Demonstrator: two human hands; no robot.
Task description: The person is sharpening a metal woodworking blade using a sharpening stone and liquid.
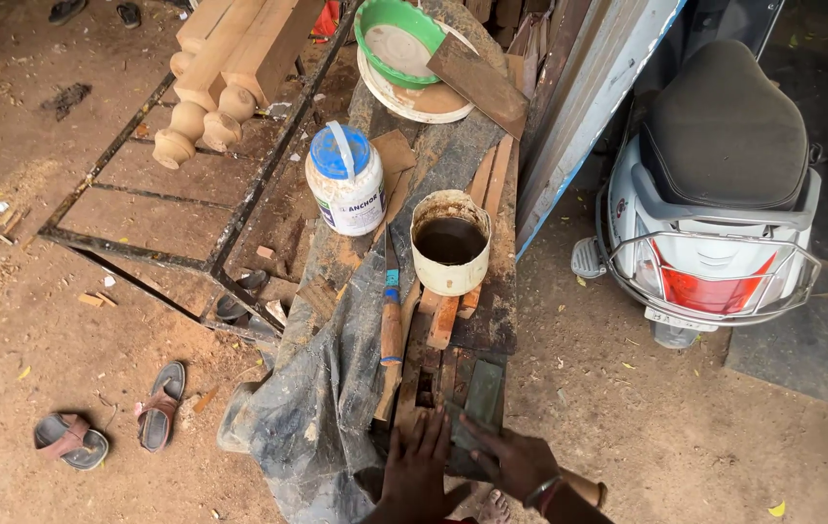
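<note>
Your left hand point(416, 464) lies flat, fingers spread, on the bench point(492, 320), holding nothing. Your right hand point(516, 461) grips one grey stone point(480, 398) at its near end; the stone rests on the bench just beyond both hands. Beyond the stone stands one bucket point(450, 243) of dark liquid, with one chisel point(392, 311) just left of it and one white jar point(345, 180) farther left. Two sandals point(113, 422) lie well left of the bucket, one scooter point(715, 184) right.
</note>
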